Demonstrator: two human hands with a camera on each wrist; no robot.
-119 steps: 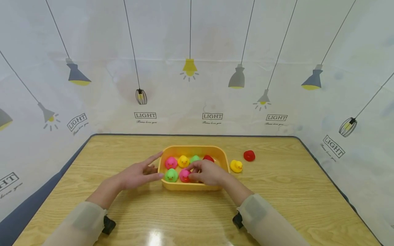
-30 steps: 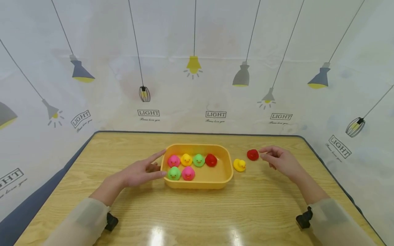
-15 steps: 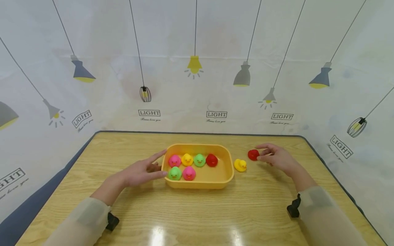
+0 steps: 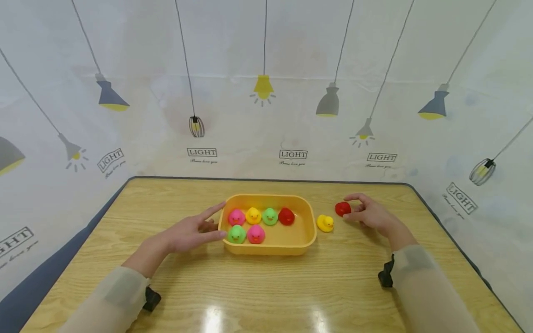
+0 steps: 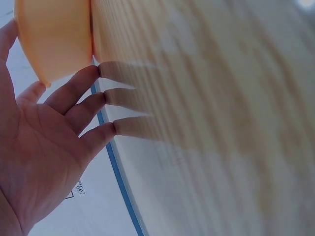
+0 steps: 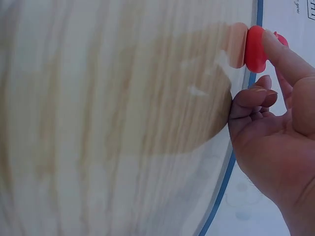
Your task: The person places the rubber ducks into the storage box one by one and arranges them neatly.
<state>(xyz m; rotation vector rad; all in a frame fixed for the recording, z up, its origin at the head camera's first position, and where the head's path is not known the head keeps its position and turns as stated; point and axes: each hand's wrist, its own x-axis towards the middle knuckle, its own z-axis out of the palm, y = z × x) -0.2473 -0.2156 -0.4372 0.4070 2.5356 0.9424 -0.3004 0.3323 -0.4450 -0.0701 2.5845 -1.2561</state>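
Note:
In the head view my right hand (image 4: 370,216) is at a red rubber duck (image 4: 343,208) on the table, pinching it between thumb and index finger. The right wrist view has the thumb against the red duck (image 6: 255,49), with the index finger behind it and the other fingers curled near the tabletop. My left hand (image 4: 187,234) touches the left end of a yellow-orange plastic bin (image 4: 266,250) with thumb and index finger. Its other three fingers are spread, their tips at the tabletop in the left wrist view. A yellow rubber duck (image 4: 325,223) sits between the bin and the red duck.
Inside the bin, a pink duck (image 4: 236,217), a yellow duck (image 4: 253,216), a green duck (image 4: 269,216) and a red duck (image 4: 286,216) form the back row. A green duck (image 4: 236,234) and a pink duck (image 4: 256,234) stand in front. A lamp-print backdrop (image 4: 233,92) surrounds the wooden table (image 4: 266,291).
My right hand left the pink duck inside the bin, moved right, and its thumb and index finger came around the red duck outside. My left hand stayed at the bin's left end.

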